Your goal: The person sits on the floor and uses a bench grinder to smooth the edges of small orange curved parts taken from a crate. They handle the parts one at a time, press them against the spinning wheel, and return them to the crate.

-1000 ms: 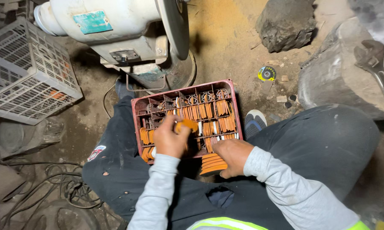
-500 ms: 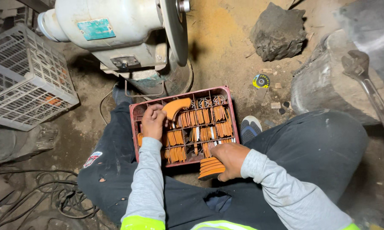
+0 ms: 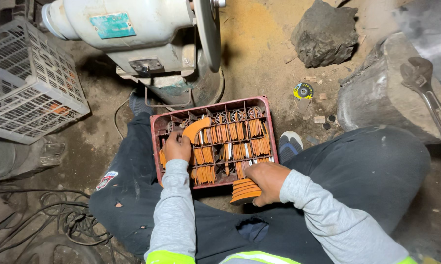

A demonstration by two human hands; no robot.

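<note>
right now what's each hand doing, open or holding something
Left hand: closed on a curved orange piece over the red crate.
Right hand: closed on a stack of orange pieces at the crate's near edge.

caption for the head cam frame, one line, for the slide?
Seated person's left hand places a curved orange piece into a red divided crate while the right hand holds a stack of them.

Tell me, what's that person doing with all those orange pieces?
A person sits on the dirt floor with a red crate between their legs. The left hand holds one curved orange piece over the crate's compartments, which hold many more. The right hand grips a stack of orange pieces at the crate's near edge. A big grinder stands behind.
</note>
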